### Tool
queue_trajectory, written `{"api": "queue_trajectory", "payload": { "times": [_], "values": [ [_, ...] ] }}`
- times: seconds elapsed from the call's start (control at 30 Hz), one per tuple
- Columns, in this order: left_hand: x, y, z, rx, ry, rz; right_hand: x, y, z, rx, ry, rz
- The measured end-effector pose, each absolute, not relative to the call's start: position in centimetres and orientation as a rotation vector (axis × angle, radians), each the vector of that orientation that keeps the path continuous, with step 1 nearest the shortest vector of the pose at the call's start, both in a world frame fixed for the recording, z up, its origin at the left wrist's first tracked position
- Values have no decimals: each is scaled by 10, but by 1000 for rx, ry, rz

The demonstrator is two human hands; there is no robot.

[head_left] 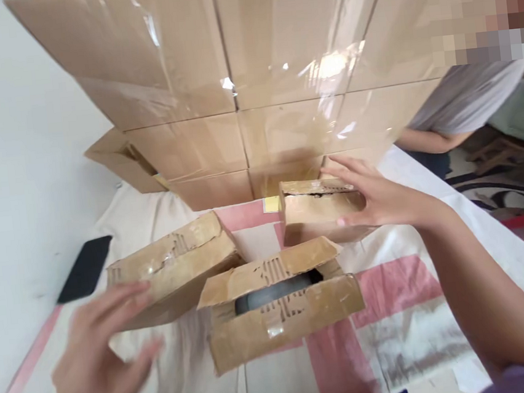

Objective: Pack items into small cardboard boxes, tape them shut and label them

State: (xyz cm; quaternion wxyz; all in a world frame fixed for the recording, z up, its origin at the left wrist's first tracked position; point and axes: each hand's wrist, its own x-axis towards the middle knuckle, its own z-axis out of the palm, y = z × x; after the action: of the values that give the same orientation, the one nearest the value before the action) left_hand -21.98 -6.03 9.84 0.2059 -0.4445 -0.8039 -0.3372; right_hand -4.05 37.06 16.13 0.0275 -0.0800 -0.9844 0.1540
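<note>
Three small brown cardboard boxes lie on the cloth in front of me. My right hand is on the right box, its thumb on the near face and its fingers reaching over the top to the far side. At the lower left, my left hand is slightly blurred, thumb and fingers apart, its fingertips in front of the left box; whether they touch it I cannot tell. Between them sits the middle box, its top flaps partly raised. A grey, rounded thing shows inside it.
A tall wall of taped cartons stands behind the boxes. An open carton and a black phone-like slab are at the left. A yellow slip lies by the cartons. Another person is at the right.
</note>
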Motion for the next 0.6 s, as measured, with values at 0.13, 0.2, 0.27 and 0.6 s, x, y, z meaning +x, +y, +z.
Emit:
{"api": "queue_trajectory", "payload": {
  "times": [0.13,0.2,0.27,0.6],
  "values": [
    [-169,-38,90,-1905,-2244,-574,7,403,134,-481,-3109,249],
    [-162,-21,89,-1930,-2206,-379,13,405,129,-442,-3080,218],
    [-164,-12,89,-1931,-2183,-351,18,406,129,-410,-3065,237],
    [-158,-10,96,-1905,-2230,-323,73,412,128,-546,-2944,203]
  ]
}}
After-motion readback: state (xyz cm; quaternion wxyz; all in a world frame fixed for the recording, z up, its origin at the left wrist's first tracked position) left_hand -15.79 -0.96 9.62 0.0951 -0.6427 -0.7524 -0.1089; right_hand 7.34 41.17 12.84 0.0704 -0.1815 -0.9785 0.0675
